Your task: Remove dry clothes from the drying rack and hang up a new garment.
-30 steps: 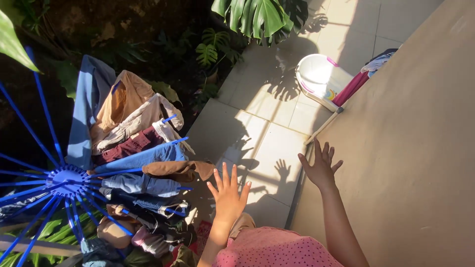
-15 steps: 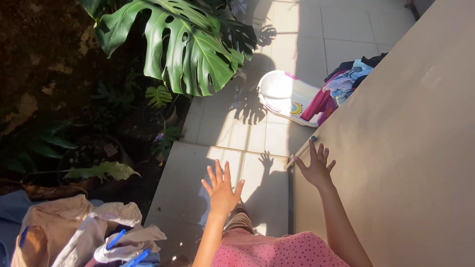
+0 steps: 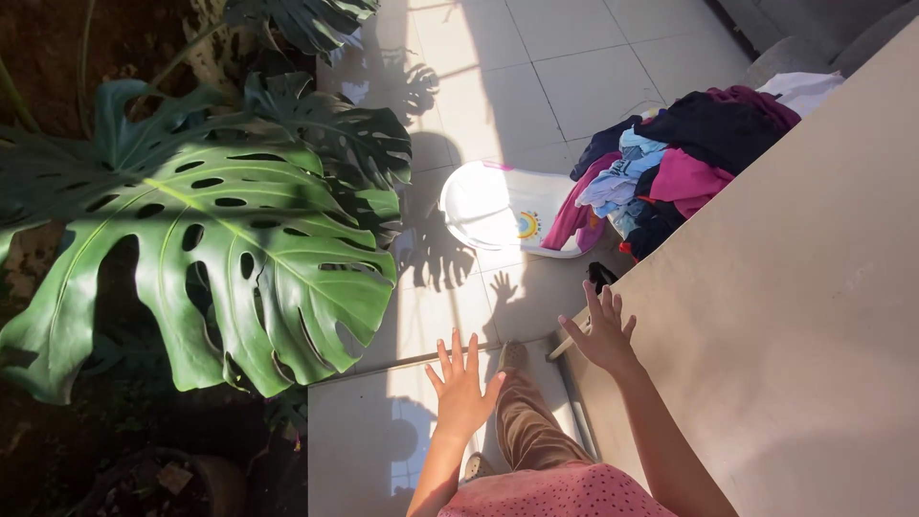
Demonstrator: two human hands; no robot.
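My left hand (image 3: 463, 385) is raised in front of me over the tiled floor, fingers spread and holding nothing. My right hand (image 3: 600, 333) is also open with fingers apart, close to the beige wall (image 3: 785, 316) on the right; whether it touches the wall is unclear. Ahead lies a white plastic tub (image 3: 498, 213) tipped on its side on the tiles. A heap of mixed clothes (image 3: 684, 158) in pink, blue, black and white lies right of the tub against the wall.
A large split-leaf plant (image 3: 206, 244) fills the left side, with soil and a pot (image 3: 158, 479) below it. Pale floor tiles (image 3: 555, 57) run ahead in sunlight. A step edge (image 3: 412, 364) crosses the floor near my feet. A stick end (image 3: 558, 350) leans by the wall.
The view has swung away from the blue drying rack toward the tub and clothes heap, which now look nearer. Both hands stay open and raised.
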